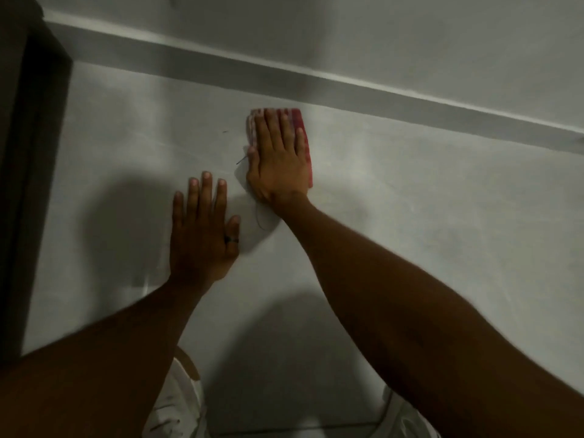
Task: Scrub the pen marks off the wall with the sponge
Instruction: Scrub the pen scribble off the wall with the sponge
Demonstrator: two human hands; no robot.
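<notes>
Your right hand [278, 153] lies flat and hides most of the sponge [301, 134]; only its red edge shows. Thin pen marks [241, 161] peek out left. Your left hand [202, 229] rests open on the wall [410, 200].

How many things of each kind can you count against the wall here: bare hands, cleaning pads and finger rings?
Bare hands flat on the pale grey wall: 2, the left hand and the right hand
Red-and-white checked cleaning sponge under the right hand: 1
Dark ring on the left thumb: 1
Total: 4
</notes>
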